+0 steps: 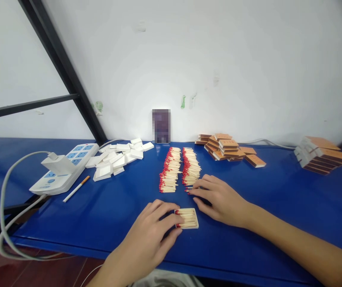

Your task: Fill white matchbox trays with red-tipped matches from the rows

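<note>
A small white matchbox tray (197,221) holding red-tipped matches lies near the table's front edge. My left hand (155,227) grips its left end, with a finger resting over the matches and the thumb at the near side. My right hand (218,197) reaches to the near end of the right-hand row of matches (191,167). Its fingertips touch loose matches there, while the thumb stays apart from the index finger. Beside that row runs a second row of matches (171,169), also with red heads pointing left.
White empty trays (120,157) are heaped at the back left, near a power strip (66,171) and a cigarette (77,189). Orange-brown matchbox sleeves (226,147) pile up at the back. Stacked matchboxes (323,155) stand far right. A pixelated dark rectangle (161,125) leans against the wall.
</note>
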Demonstrator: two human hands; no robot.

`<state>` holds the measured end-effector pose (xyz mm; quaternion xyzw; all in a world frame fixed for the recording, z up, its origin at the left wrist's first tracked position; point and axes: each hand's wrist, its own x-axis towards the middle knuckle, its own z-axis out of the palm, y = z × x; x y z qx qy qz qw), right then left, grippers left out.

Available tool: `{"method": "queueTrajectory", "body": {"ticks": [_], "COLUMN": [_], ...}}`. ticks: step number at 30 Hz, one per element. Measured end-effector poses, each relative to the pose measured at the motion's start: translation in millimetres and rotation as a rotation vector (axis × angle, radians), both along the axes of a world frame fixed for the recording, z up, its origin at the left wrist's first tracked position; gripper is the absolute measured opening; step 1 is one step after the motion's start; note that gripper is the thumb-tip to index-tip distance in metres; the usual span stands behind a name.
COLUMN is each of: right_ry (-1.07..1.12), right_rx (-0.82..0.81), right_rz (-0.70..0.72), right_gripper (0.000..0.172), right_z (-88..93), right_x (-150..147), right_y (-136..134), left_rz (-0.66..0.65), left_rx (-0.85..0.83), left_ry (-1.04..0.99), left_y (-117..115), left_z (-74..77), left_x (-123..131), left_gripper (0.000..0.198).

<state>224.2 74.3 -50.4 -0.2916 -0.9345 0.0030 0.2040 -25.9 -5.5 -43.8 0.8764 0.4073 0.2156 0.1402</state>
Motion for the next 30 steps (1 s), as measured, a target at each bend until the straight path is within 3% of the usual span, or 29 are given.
{"method": "queueTrajectory", "body": {"ticks": [22, 30], "right_ry": [0.084, 0.1], "right_rx": [0.02, -0.028], "right_rz": [-0.032, -0.012], "right_gripper": [0.013, 0.014], "right_z": [-3.3, -5.8], "right_x": [1.5, 0.3], "right_y": [5.1, 5.4], "left_rz": [-0.004, -0.004], "left_rx": [-0.06, -0.053], "left_ry": [-0.017, -0.01], "left_y": [-0.1, -1.0], "left_z": [-0.6, -0.5], "left_x": [-0.6, -0.5], "left_gripper": [0.02, 0.019]}}
